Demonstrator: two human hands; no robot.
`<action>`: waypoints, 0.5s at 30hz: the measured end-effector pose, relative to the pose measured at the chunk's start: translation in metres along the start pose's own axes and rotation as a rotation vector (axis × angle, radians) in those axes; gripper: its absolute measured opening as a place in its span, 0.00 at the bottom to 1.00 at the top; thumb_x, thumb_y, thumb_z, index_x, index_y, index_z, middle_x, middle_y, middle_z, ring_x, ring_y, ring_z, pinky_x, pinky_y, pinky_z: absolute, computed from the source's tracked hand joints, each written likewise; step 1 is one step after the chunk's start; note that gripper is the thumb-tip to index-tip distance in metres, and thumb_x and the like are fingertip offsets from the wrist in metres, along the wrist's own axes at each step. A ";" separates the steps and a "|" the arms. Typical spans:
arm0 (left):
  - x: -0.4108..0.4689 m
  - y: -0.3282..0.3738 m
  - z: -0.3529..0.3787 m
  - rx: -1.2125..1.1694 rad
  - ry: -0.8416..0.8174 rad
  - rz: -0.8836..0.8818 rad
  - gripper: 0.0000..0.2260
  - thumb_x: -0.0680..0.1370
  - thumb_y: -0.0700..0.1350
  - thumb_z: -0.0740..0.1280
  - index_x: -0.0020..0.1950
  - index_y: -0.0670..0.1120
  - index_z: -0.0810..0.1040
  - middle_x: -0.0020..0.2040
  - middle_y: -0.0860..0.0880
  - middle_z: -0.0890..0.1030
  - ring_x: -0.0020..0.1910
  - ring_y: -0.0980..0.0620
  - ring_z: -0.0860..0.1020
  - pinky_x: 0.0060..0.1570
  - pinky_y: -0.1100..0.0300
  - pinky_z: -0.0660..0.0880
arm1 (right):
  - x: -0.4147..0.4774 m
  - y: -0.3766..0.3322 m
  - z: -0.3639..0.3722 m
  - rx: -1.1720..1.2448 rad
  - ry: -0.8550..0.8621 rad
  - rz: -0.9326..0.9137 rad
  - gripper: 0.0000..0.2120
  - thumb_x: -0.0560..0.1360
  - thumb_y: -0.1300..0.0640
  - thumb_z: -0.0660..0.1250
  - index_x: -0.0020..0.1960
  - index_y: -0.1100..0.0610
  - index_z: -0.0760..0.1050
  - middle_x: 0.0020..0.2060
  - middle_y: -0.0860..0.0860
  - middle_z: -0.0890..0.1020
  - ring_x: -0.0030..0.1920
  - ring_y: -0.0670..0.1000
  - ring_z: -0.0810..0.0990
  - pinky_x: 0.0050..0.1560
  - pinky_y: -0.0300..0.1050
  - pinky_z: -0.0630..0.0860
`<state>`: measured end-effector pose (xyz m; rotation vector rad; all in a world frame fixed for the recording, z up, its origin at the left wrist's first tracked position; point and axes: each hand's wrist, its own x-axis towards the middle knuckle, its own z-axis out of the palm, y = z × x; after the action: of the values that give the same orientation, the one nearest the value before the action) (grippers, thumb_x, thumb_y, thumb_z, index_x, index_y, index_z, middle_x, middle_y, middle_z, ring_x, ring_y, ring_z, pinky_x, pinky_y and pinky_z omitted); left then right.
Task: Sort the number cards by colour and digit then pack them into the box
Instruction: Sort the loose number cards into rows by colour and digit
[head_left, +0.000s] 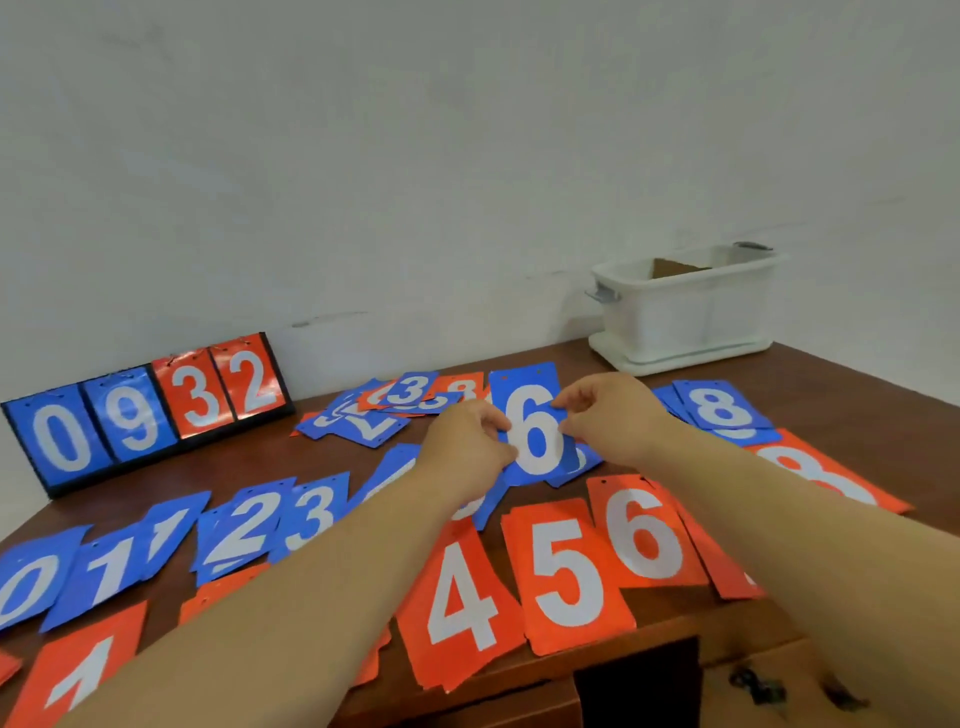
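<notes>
Number cards (244, 525) lie spread over most of the desk (831, 374), blue ones and orange ones, all face up

At the far left corner a black flip stand (145, 410) leans back by the wall, showing blue 0 and 9, then orange 3 and 2. In front of it a row of blue cards runs toward the middle: blue 0 (26, 582), blue 1 (114, 566), blue 2 (254, 519) and blue 3 (311, 512), each overlapping its neighbour. At the near left edge lies an orange card (78, 675) whose digit is cut off by the frame.

Toward the far edge, about the middle, a loose heap (384, 410) of mixed blue and orange cards sits unsorted.

Just right of it the blue 6 (535, 431) is held up between both hands, tilted, above other blue cards. The left hand (462, 447) pinches its left edge between thumb and fingers; the right hand (608, 415) pinches its upper right edge the same way.

Along the near edge, between the forearms, lie orange 4 (460, 603), orange 5 (569, 571) and orange 6 (644, 532), side by side and overlapping.

Beyond the right forearm a blue 8 (722, 408) tops a small stack, with an orange 8 (826, 478) just nearer.

At the far right corner stands the white box (685, 306), open, with a brown piece showing inside
</notes>
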<state>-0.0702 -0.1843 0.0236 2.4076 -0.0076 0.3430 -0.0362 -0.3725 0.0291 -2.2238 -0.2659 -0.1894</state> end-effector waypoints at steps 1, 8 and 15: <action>0.007 0.001 0.007 0.013 -0.011 0.000 0.11 0.73 0.39 0.76 0.52 0.49 0.79 0.40 0.52 0.79 0.38 0.53 0.77 0.37 0.64 0.71 | 0.007 0.006 -0.001 -0.034 0.000 0.005 0.12 0.73 0.63 0.71 0.54 0.52 0.83 0.49 0.48 0.84 0.42 0.45 0.80 0.45 0.37 0.74; 0.041 -0.001 0.043 0.210 -0.107 0.008 0.22 0.72 0.46 0.77 0.63 0.52 0.74 0.55 0.49 0.80 0.51 0.50 0.78 0.49 0.56 0.77 | 0.038 0.032 -0.004 -0.316 -0.064 0.018 0.15 0.73 0.59 0.71 0.59 0.51 0.81 0.58 0.47 0.82 0.54 0.50 0.81 0.54 0.44 0.79; 0.045 -0.006 0.039 0.347 -0.114 -0.015 0.28 0.72 0.51 0.77 0.69 0.51 0.70 0.62 0.50 0.78 0.58 0.49 0.77 0.53 0.54 0.77 | 0.042 0.038 -0.006 -0.347 -0.080 0.042 0.18 0.73 0.50 0.74 0.61 0.53 0.79 0.59 0.50 0.81 0.56 0.50 0.79 0.55 0.45 0.77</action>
<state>-0.0166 -0.2006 0.0027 2.7665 0.0199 0.2129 0.0143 -0.3946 0.0136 -2.5826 -0.2442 -0.1318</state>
